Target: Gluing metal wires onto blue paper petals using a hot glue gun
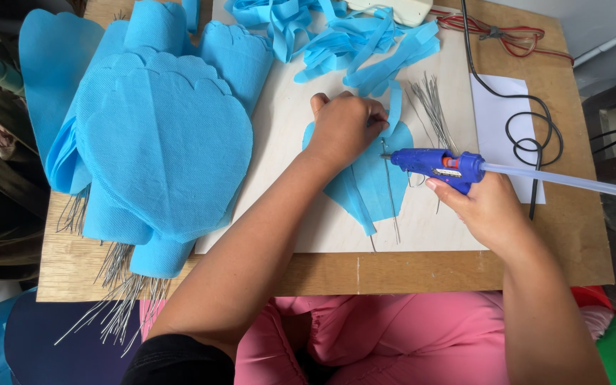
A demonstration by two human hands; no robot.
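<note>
Two hands: both at work over one blue petal (368,182) on a pale board (286,142) atop the table (308,274).
Left hand (344,128): fingers pressed together, pinching a blue strip (394,107) at the petal's upper edge and holding the petal flat.
Right hand (490,210): fingers clamped round the grip of a blue glue gun (440,165), one finger at the trigger; nozzle points left, just above the petal.
Glue stick (572,182): clear rod, projects from the gun's rear toward the right.
Wire (391,196): thin and grey, lies lengthwise on the petal just beside the nozzle.
Spare wires (433,107): loose bundle, near the petal's right side.
Finished petals (158,135): large blue stack at left, wire stems overhanging the table edge.
Strips (351,36): tangled blue heap at the far side.
Cord (529,128): black, loops over a white sheet (497,107).
Risk, burn: the nozzle sits near the left fingers; hot glue could likely reach them.
Risk, misplacement: the wire looks unfixed and might roll off line if the petal shifts.
Risk, snag: the cord could probably drag on the gun.
</note>
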